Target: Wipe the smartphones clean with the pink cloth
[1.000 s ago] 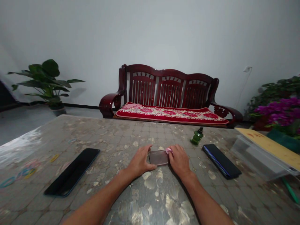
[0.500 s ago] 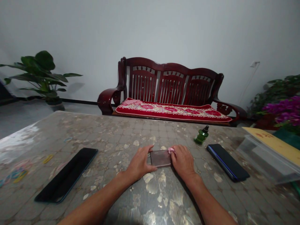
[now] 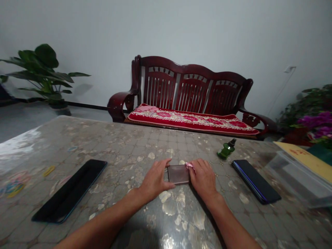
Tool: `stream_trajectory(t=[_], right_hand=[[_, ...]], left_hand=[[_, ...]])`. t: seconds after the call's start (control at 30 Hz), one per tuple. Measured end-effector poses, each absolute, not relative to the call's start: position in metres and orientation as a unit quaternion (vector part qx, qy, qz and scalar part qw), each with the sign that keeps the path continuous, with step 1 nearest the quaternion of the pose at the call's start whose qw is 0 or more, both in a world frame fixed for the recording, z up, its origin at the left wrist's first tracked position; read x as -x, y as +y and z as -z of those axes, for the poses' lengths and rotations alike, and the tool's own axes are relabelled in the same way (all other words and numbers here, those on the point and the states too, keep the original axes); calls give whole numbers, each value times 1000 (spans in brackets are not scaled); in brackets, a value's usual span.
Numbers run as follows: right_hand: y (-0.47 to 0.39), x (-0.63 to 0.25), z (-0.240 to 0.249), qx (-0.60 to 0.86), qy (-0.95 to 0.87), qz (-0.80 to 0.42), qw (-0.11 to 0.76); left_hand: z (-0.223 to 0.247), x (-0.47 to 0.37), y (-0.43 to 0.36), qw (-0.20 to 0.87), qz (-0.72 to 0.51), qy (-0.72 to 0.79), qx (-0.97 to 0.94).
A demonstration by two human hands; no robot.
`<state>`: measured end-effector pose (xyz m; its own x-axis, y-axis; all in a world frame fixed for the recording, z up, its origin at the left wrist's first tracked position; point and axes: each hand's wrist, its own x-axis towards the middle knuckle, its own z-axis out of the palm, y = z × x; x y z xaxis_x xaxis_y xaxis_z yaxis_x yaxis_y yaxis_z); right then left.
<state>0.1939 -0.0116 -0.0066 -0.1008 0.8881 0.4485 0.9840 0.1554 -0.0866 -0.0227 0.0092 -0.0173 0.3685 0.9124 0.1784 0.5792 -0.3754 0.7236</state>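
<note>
A small flat rectangular case (image 3: pixel 178 174), brownish and slightly see-through, lies on the patterned table between both hands. My left hand (image 3: pixel 156 177) grips its left end, thumb at the near edge and fingers at the far edge. At its right end is my right hand (image 3: pixel 203 177), closed on a small crumpled pink cloth (image 3: pixel 190 165) that touches the far right corner. The right fingertips are partly hidden.
A dark phone (image 3: pixel 72 190) lies left, near rubber bands (image 3: pixel 15 186). To the right are a green spray bottle (image 3: pixel 226 150), stacked phones (image 3: pixel 255 180) and a clear plastic box (image 3: pixel 290 176). A wooden bench (image 3: pixel 186 90) stands beyond the table (image 3: pixel 124 138).
The camera view has tilted and shifted slightly. Both hands keep nearly the same places at the case, and the pink cloth stays at its far right corner.
</note>
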Motion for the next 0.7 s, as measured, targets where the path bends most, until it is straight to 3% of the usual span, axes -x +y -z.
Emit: stream_trajectory(t=[0.23, 0.47, 0.7], right_hand=[[-12, -183, 7, 597, -766, 75, 227], [-8, -195, 10, 634, -733, 121, 217], [-11, -185, 11, 609, -753, 67, 240]], left_hand=[[15, 22, 9, 283, -294, 474, -781], [18, 22, 9, 285, -291, 474, -781], [16, 21, 8, 280, -284, 475, -784]])
